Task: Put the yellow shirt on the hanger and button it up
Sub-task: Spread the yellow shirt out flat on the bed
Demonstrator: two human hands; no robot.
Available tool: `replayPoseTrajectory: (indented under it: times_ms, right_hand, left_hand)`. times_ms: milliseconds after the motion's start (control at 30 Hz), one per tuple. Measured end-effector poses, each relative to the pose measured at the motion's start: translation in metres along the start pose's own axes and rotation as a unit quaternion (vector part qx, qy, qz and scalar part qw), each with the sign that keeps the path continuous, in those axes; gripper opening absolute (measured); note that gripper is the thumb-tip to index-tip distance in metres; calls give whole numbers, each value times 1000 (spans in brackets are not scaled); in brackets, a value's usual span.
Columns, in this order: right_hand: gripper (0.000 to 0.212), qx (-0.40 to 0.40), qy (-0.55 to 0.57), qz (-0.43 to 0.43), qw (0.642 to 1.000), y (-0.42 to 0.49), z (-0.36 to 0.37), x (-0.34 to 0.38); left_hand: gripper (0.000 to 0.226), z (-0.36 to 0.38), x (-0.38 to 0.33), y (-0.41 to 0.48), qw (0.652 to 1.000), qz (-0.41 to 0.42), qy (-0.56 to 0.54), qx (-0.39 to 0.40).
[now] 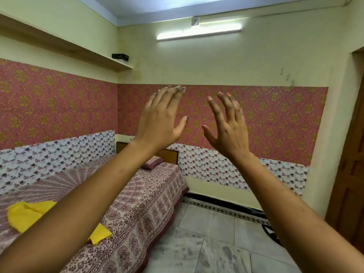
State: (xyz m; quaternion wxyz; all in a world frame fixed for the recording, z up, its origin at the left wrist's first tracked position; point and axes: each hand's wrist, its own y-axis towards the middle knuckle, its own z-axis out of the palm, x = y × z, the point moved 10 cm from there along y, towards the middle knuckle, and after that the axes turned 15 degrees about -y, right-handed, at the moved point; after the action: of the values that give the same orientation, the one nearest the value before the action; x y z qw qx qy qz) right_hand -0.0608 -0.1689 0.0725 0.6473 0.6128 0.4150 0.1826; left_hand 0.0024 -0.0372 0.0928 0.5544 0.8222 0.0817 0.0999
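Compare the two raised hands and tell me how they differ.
The left hand has its fingers close together, tips bent forward; the right hand spreads its fingers apart. The left hand's fingertips sit higher in the picture than the right hand's. Both are raised, backs to the camera, holding nothing, clear of the yellow shirt on the bed.

Pale yellow walls (pixel 216 62) w/ pink floral wallpaper (pixel 275 119) — tube light (pixel 199 33) lit up top. Bed (pixel 137 203) w/ printed cover sat left, grey marble floor (pixel 216 243) — wooden door (pixel 350 174) at rt.
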Motion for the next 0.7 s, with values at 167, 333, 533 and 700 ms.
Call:
replayPoseTrajectory:
  times_ms: [167,333,533,700]
  right_hand:
    - [68,-8,21,7,1000,-6,29,8]
    - [67,-23,34,3,999,-1,71,23]
    - [65,-40,55,0,998,15,141,47]
    - [65,-30,73,8,997,45,227,65]
  left_hand:
    - [59,27,17,-4,1000,-3,5,9]
    - [60,57,54,-1,1000,-3,17,6]
    - [60,103,114,15,1000,3,21,3]
    - [59,147,181,42,1000,0,24,-1]
